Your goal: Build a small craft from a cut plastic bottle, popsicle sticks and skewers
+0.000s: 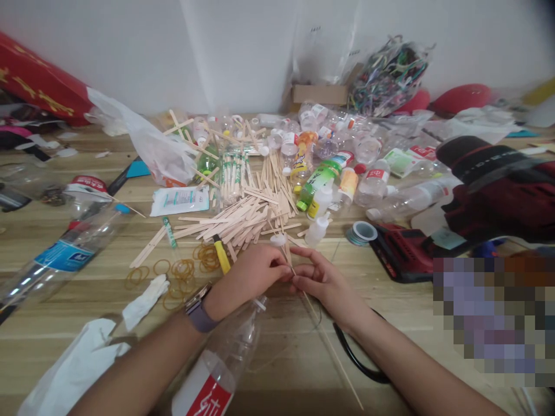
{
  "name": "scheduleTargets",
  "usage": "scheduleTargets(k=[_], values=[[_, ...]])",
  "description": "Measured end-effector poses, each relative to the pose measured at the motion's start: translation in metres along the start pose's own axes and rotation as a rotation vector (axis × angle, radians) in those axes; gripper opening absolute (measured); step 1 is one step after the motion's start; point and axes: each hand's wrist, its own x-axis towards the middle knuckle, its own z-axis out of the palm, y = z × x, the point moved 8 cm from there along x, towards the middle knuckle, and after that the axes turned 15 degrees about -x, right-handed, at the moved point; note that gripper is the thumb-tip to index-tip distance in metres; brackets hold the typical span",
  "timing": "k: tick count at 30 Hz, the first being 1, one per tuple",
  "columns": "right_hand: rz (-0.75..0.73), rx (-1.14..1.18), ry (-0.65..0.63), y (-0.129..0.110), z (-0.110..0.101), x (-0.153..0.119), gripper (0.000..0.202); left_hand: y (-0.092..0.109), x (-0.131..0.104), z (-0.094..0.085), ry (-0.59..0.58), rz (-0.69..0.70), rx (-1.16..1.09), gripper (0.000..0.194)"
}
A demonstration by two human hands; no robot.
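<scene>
My left hand (259,268) and my right hand (326,284) meet over the middle of the table, both with fingers pinched. Between the fingertips runs a thin wooden skewer (333,350), its lower part slanting down toward the right. A small white bottle cap (278,239) shows just beyond my fingers; whether it sits on the skewer I cannot tell. Dark thin wire or string (319,316) curls below my right fingers. Under my left wrist lies a clear plastic bottle (247,332) with a red and white label. Just past my hands spreads a pile of flat wooden sticks (243,216).
A dark red power drill (489,196) stands at right, beside a tape roll (363,232). Plastic bottles (323,179) crowd the back. Rubber bands (180,271), a yellow-handled tool (222,255) and white gloves (145,300) lie at left, near a blue-labelled bottle (65,254).
</scene>
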Motion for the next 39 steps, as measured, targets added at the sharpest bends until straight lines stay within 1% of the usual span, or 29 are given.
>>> scheduleTargets(k=[6,8,10,12,14,16,18,19,21,23,26,29,32,34,36,39], values=[[0.010,0.013,-0.021,0.003,0.002,0.000,0.060,0.006,-0.008,0.005,0.025,0.015,0.060,0.023],[-0.018,-0.015,-0.025,0.003,0.000,0.000,0.059,0.004,-0.008,0.004,0.048,0.000,0.041,0.021],[-0.079,-0.100,-0.009,0.001,-0.003,0.000,0.055,-0.001,-0.006,0.002,0.057,-0.030,-0.004,0.017],[-0.189,-0.284,0.052,-0.006,-0.008,-0.002,0.046,-0.006,-0.003,0.000,0.051,-0.059,-0.057,0.015],[-0.359,-0.582,0.161,-0.019,-0.011,-0.009,0.032,-0.010,-0.001,0.000,0.039,-0.081,-0.106,0.014],[-0.557,-0.895,0.262,-0.033,-0.007,-0.019,0.021,-0.013,0.001,0.000,0.024,-0.100,-0.154,0.014],[-0.717,-1.121,0.316,-0.041,0.001,-0.029,0.017,-0.016,0.001,0.002,0.010,-0.118,-0.200,0.015],[-0.768,-1.198,0.330,-0.043,0.005,-0.032,0.017,-0.017,0.001,0.003,0.005,-0.128,-0.223,0.015],[-0.816,-1.311,0.356,-0.044,0.010,-0.036,0.016,-0.020,0.001,0.004,-0.007,-0.153,-0.271,0.015],[-0.830,-1.367,0.375,-0.044,0.013,-0.037,0.013,-0.023,0.001,0.006,-0.023,-0.185,-0.319,0.015],[-0.851,-1.380,0.427,-0.048,0.013,-0.039,0.008,-0.025,0.000,0.010,-0.052,-0.240,-0.390,0.013],[-0.924,-1.430,0.476,-0.053,0.017,-0.044,0.013,-0.027,0.000,0.013,-0.066,-0.277,-0.450,0.013],[-1.024,-1.504,0.440,-0.054,0.027,-0.047,0.019,-0.029,0.000,0.015,-0.076,-0.289,-0.495,0.017],[-1.053,-1.549,0.396,-0.053,0.034,-0.047,0.020,-0.030,0.000,0.017,-0.087,-0.292,-0.513,0.019],[-1.043,-1.563,0.357,-0.052,0.036,-0.044,0.019,-0.032,0.000,0.018,-0.098,-0.294,-0.524,0.019],[-0.985,-1.490,0.324,-0.052,0.032,-0.040,0.023,-0.032,-0.001,0.020,-0.102,-0.294,-0.538,0.019]])
